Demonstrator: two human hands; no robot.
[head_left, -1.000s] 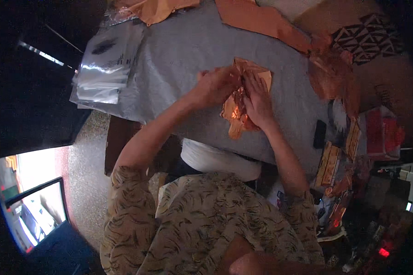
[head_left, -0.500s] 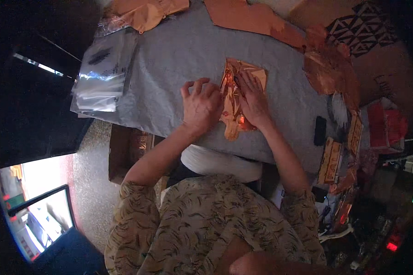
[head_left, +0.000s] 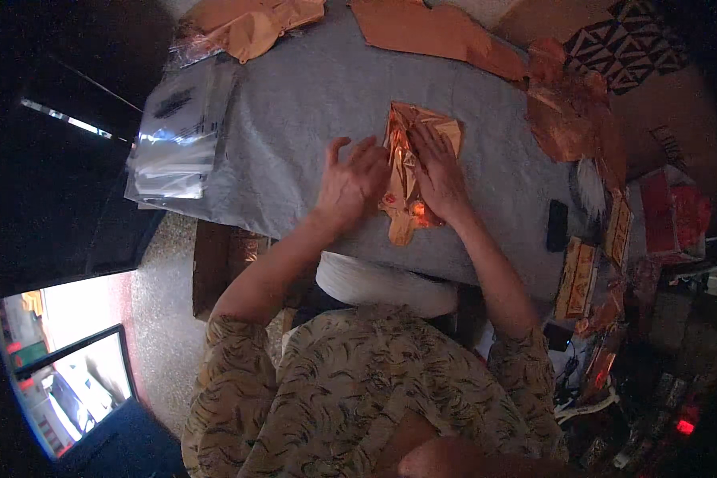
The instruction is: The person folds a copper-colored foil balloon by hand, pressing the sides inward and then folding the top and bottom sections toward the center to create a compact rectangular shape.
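A flat, shiny copper-coloured foil balloon [head_left: 402, 187], partly folded over itself, lies on the grey cloth in front of me. Pressed flat on its right half is my right hand [head_left: 442, 177], fingers stretched out toward the far edge. My left hand [head_left: 349, 182] is at the balloon's left edge, palm down, with fingers bent and apart; its thumb is hidden. A narrower, rounded end of the foil points toward me.
Grey cloth [head_left: 287, 143] covers the table. Clear plastic bags [head_left: 175, 135] are stacked at left. More copper foil pieces [head_left: 438, 36] lie along the far and right edges. A black phone-like object [head_left: 558, 225] rests at right, near a patterned strip [head_left: 577, 279]. An open cardboard box [head_left: 215, 271] stands below.
My left hand has shifted slightly, its fingers spreading a little more beside the foil. The right hand stays pressed on the balloon.
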